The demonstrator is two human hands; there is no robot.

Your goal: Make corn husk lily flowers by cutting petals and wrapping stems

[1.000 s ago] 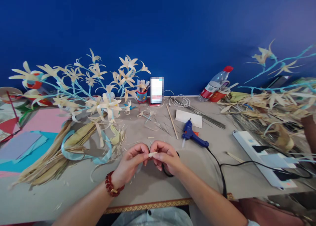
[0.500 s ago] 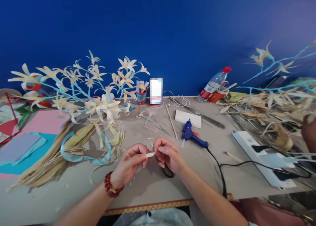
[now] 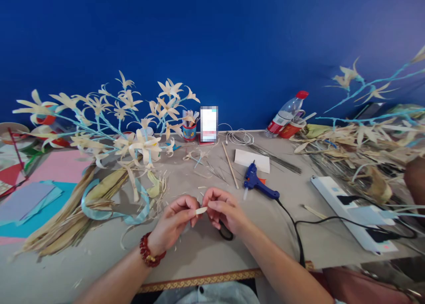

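My left hand (image 3: 174, 222), with a red bead bracelet on the wrist, pinches a small pale strip of husk (image 3: 201, 210) just above the grey table (image 3: 199, 251). My right hand (image 3: 223, 209) is closed beside it, its fingertips meeting the strip's other end. Under the right hand lies a black loop that looks like a scissors handle (image 3: 226, 232). Both hands hover near the table's front edge.
A blue glue gun (image 3: 257, 185) with a black cord lies right of my hands. Husk flowers on blue stems (image 3: 133, 118), dried husks (image 3: 76, 211), coloured paper (image 3: 36, 193), a power strip (image 3: 355, 211), a bottle (image 3: 287, 111), a wooden stick (image 3: 230, 164) and wires surround them. Another person's arm (image 3: 415, 180) is at far right.
My hands have stayed together on the strip, with the right fingers shifting slightly. The view has tilted a little.
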